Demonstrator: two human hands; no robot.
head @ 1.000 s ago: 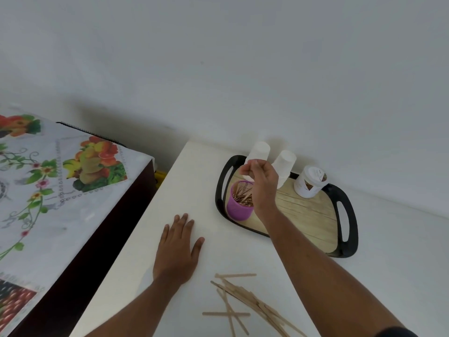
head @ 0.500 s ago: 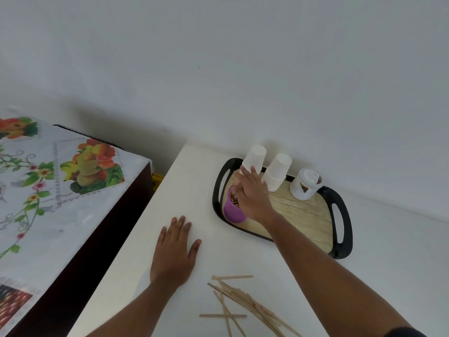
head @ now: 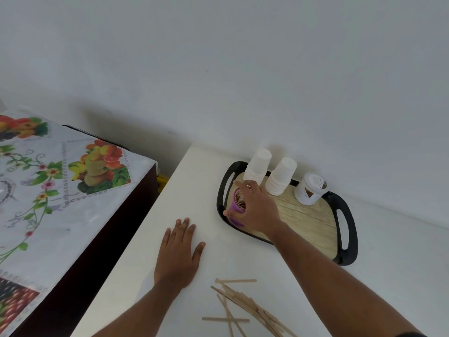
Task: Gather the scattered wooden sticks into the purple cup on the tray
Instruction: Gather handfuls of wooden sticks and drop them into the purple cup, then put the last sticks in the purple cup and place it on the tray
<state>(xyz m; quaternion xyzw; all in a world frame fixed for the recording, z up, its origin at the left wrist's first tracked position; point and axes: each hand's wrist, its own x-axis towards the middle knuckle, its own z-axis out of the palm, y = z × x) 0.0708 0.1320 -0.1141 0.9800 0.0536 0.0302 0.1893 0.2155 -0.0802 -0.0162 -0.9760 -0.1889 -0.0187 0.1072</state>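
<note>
Both forearms come in bare from the bottom edge, no cuffs or bands at either wrist. The right hand (head: 257,210) shows a small ring on one finger. A sliver of dark sleeve (head: 410,334) shows at the right upper arm. The left hand (head: 178,254) is unadorned.

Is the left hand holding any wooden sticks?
No. The left hand lies flat and bare on the white table, beside the wooden sticks.

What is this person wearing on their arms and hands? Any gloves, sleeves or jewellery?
No gloves: both hands are bare, and both forearms are bare up to the frame edge. The right hand has what looks like a small ring on one finger. A dark sleeve edge shows at the bottom corner on the right arm. The left hand shows no jewellery.
</note>
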